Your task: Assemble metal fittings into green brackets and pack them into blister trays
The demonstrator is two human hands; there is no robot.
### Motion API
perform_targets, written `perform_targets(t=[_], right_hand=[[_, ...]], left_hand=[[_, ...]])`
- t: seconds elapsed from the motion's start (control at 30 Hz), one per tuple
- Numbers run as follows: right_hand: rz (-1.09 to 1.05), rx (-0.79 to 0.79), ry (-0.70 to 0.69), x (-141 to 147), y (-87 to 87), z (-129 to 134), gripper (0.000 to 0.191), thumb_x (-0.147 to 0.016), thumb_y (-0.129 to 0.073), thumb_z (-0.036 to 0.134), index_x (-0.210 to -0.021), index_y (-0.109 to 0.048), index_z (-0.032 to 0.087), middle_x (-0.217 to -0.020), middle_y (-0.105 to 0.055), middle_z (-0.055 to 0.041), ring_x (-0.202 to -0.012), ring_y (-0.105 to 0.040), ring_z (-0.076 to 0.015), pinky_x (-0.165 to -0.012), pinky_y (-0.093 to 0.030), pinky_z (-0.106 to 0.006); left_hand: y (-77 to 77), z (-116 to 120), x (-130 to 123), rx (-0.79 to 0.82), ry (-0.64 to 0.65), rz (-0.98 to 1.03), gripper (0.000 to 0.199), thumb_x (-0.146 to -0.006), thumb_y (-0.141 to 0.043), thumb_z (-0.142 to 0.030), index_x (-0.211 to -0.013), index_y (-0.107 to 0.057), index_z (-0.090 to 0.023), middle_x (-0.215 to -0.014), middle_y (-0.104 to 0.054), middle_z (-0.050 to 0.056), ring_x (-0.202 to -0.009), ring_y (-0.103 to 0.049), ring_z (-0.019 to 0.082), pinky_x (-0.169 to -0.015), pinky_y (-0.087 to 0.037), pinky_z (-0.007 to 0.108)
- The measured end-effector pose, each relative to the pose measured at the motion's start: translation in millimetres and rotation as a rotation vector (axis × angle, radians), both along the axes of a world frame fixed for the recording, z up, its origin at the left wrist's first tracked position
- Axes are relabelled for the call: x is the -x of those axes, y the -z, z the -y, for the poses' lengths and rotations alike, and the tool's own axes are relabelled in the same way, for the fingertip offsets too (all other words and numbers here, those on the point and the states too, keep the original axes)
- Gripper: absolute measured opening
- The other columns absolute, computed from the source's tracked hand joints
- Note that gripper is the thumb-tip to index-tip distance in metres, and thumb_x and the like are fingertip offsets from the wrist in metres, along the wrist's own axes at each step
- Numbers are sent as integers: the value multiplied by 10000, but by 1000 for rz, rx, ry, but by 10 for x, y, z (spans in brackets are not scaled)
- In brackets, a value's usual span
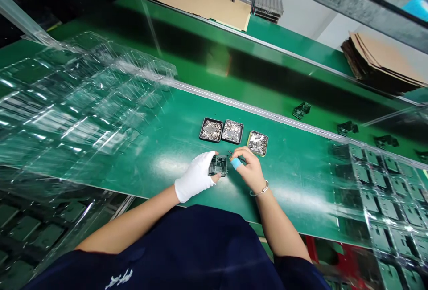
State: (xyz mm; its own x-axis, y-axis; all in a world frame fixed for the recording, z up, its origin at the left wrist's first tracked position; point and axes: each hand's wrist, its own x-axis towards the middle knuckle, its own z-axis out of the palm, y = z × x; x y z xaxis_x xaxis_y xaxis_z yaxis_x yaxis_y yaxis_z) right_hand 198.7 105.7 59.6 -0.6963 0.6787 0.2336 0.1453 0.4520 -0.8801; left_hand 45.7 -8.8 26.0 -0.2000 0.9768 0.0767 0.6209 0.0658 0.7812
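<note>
My left hand [195,177], in a white glove with bare fingertips, grips a small dark part with an open, box-like frame [219,165] above the green table. Just right of that part is my right hand [248,167], ungloved, with a blue wrap on one finger. Its fingers are pinched together near the part's right edge, and what they hold is too small to name. Beyond my hands lie a black tray of small metal pieces [200,135], a second such tray [242,135] touching it, and a third tray [266,147] a little apart to the right.
Clear plastic trays [100,89] are piled at the left. More plastic trays [384,178] with dark parts stand at the right. Dark parts [301,110] lie on the green strip behind a metal rail [234,102]. Cardboard sheets [384,58] are stacked at the back right.
</note>
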Motion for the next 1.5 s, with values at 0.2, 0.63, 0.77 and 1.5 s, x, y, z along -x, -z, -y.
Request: perform_targets(t=[0.2,0.63,0.77,1.5], right_hand=[[48,-162,-93,58,93,185,77,-813,-530,182,-791,-586,230,-1003,-616,-65,-997,-566,-204,-944,-418,-427],[102,-283,-96,60,113,228,86,-851,-480,189,-841,-556,228,-980,-618,-55,-979,-576,-181,-1057,-307,-480],[97,-270,-63,70,120,233,82,-848,-470,184,-828,-540,223,-963,-607,-56,-951,-576,-181,-1055,-312,-483],[34,-264,-13,151,195,361,88,-863,-440,149,-866,-486,224,-878,-600,-45,-890,-583,-183,-979,-411,-443]], left_hand=[[-84,62,-28,-117,-1,89,402,-787,-502,-245,-1177,-431,-179,-1109,-540,105,-1049,-558,238,-928,-465,414],[-90,95,-45,-181,15,-63,379,-754,-542,-279,-1103,-436,-176,-1035,-555,97,-959,-580,248,-815,-507,404],[-62,103,-44,-297,24,-257,415,-753,-562,-288,-1127,-452,-146,-1064,-564,143,-994,-577,301,-833,-501,455],[-150,-51,2,-367,-55,-418,174,-810,-473,-187,-936,-586,-147,-921,-671,114,-851,-638,260,-758,-518,397]])
